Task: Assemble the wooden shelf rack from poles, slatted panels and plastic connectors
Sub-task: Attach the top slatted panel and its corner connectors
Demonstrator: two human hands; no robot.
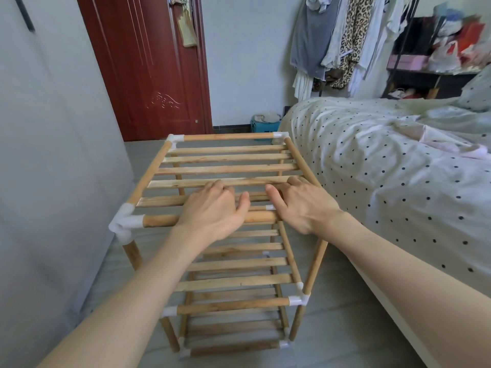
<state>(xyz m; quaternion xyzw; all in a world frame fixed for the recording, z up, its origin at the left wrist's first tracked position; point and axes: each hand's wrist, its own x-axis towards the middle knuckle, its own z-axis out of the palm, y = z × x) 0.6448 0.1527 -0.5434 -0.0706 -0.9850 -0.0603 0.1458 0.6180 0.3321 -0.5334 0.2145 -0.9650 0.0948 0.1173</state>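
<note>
Left hand (212, 208): palm down on the top slatted panel (228, 166), fingers hooked over a slat, thumb loose.
Right hand (300, 205): same hold, just beside the left, near the front pole (159, 220).
Rack (239, 261): upright on the floor (345, 314) between wardrobe (53, 128) and bed (385, 168); 3 tiers visible.
Connectors (125, 221): white, at corners.
Step, judged: seating the top panel.
Advice: press evenly, straight down; check each corner for gaps; avoid tipping.
</note>
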